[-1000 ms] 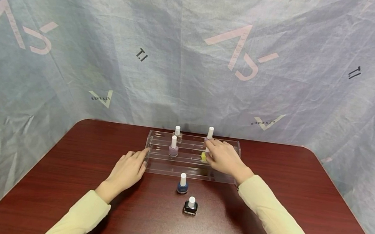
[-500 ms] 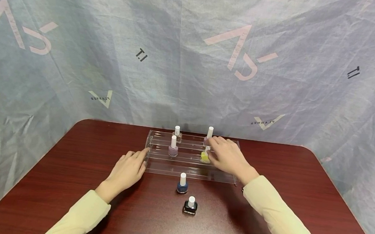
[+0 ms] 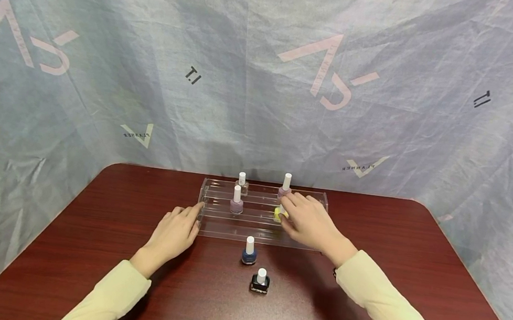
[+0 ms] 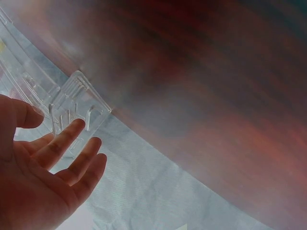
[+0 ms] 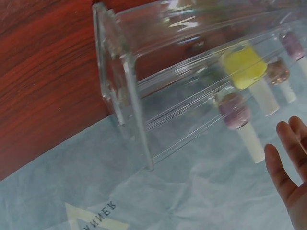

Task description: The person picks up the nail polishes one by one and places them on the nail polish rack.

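A clear acrylic tiered rack (image 3: 239,230) stands near the table's far edge. My left hand (image 3: 172,232) touches its left end with extended fingers; the left wrist view shows the fingers (image 4: 67,139) spread by the end panel. On the rack's right side, my right hand (image 3: 313,222) is beside a yellow nail polish bottle (image 3: 277,214), partly hiding it in the head view. The right wrist view shows this hand's fingers apart from the bottles. Behind the yellow one stands a mauve nail polish (image 3: 284,190). Another mauve bottle (image 3: 236,206) and a brownish glitter bottle (image 3: 242,186) stand left.
A blue nail polish (image 3: 249,256) and a black nail polish (image 3: 260,284) stand on the dark red wooden table (image 3: 202,301) in front of the rack. A grey printed cloth (image 3: 253,101) hangs behind and around the table.
My right hand draws slightly right off the yellow bottle, then comes back a little lower beside it, covering part of it again. The left hand stays at the rack's end.
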Demonstrator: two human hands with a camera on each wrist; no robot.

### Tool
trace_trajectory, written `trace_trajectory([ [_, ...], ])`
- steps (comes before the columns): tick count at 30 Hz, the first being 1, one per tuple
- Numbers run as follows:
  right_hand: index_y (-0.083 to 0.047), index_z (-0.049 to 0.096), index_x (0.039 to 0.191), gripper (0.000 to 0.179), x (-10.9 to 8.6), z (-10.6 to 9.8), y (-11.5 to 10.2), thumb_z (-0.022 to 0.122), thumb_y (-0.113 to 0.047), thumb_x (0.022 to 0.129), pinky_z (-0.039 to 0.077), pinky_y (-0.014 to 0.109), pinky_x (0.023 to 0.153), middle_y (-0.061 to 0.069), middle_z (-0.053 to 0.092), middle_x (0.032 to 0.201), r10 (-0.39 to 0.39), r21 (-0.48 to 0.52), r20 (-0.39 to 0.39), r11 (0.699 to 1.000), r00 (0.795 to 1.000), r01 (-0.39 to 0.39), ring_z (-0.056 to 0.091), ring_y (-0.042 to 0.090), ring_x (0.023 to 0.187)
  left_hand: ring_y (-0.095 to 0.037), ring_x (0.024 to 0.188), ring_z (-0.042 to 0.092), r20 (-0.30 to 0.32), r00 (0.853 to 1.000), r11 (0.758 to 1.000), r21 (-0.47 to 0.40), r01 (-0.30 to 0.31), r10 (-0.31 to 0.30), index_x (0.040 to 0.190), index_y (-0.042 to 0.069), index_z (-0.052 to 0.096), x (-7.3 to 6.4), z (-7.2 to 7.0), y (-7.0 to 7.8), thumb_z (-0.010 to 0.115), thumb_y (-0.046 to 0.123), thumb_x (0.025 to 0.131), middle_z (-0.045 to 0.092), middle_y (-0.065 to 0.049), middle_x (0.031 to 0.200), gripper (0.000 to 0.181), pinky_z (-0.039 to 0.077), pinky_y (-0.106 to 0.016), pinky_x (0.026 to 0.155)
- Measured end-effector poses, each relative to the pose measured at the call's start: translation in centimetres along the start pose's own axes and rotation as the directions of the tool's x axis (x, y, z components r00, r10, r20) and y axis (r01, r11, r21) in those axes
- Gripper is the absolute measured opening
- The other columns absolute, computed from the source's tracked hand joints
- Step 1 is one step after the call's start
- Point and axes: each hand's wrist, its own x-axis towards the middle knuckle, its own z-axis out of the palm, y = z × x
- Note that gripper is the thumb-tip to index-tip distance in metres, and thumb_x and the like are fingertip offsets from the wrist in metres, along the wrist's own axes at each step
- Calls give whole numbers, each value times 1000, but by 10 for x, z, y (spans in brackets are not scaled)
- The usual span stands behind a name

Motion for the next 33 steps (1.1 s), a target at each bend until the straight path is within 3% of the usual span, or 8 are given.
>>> trace_trajectory([
  [15, -10, 57, 102, 26, -5, 3, -23, 56, -23, 80, 47, 33, 63, -1, 59, 89, -80, 22, -29, 996, 996, 81, 59, 17, 81, -31, 101, 56, 1, 1000, 1000, 8, -1, 1, 134, 9, 44, 0, 0, 0, 52, 21, 90, 63, -10, 113, 47, 46, -43, 79],
  [24, -11, 56, 97, 24, -8, 8, -34, 61, -23, 77, 46, 31, 62, 0, 58, 85, -130, 16, -37, 991, 991, 131, 58, 17, 79, -31, 100, 56, -9, 1000, 1000, 7, -5, 5, 134, 8, 45, 1, -1, 1, 53, 20, 89, 63, -10, 113, 47, 46, -43, 77],
  [33, -10, 58, 102, 27, -13, 14, -45, 60, -25, 79, 50, 32, 73, 0, 61, 90, -144, 49, -22, 988, 989, 145, 60, 16, 85, -31, 101, 56, -7, 1000, 1000, 12, -9, 9, 134, 8, 44, 0, -1, 0, 52, 20, 89, 63, -10, 113, 47, 46, -42, 78],
])
